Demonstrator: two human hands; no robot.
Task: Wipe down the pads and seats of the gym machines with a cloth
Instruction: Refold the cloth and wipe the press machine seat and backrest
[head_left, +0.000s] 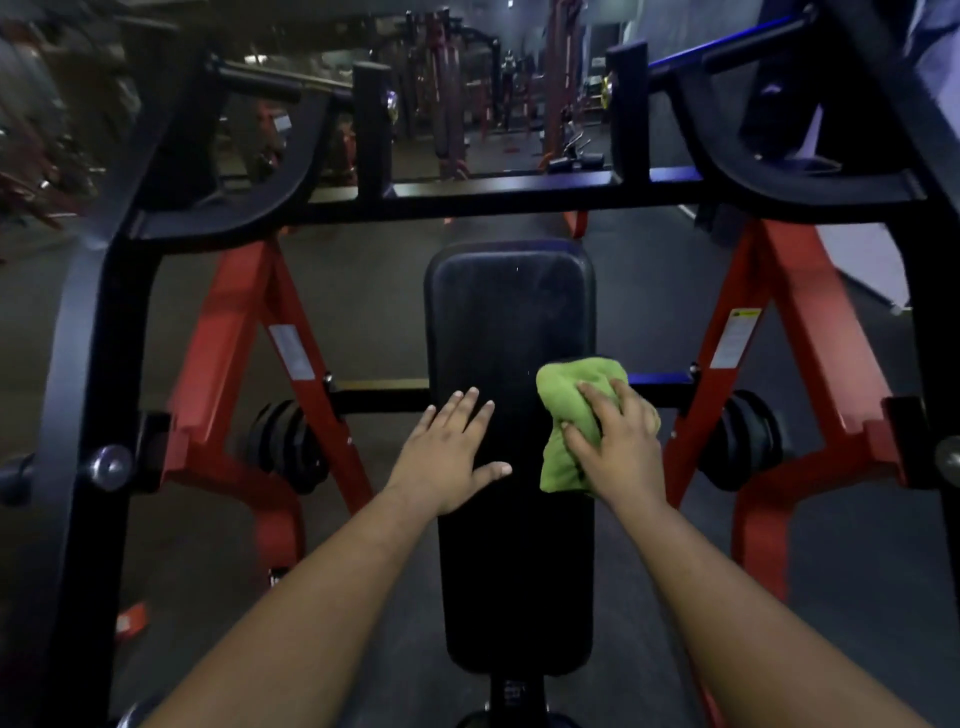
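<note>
A long black bench pad (511, 322) runs away from me in the middle of the head view. My right hand (621, 449) presses a bunched green cloth (563, 400) onto the pad's right edge, about halfway along. My left hand (449, 449) lies flat on the pad's left side with fingers spread and nothing in it. The cloth overhangs the right rim slightly.
A black and red press-machine frame (223, 332) surrounds the bench, with a black crossbar (467, 200) beyond the pad's far end. Black weight plates (283, 441) hang on both sides. Dark rubber floor (363, 291) lies underneath. More red machines (447, 93) stand farther back.
</note>
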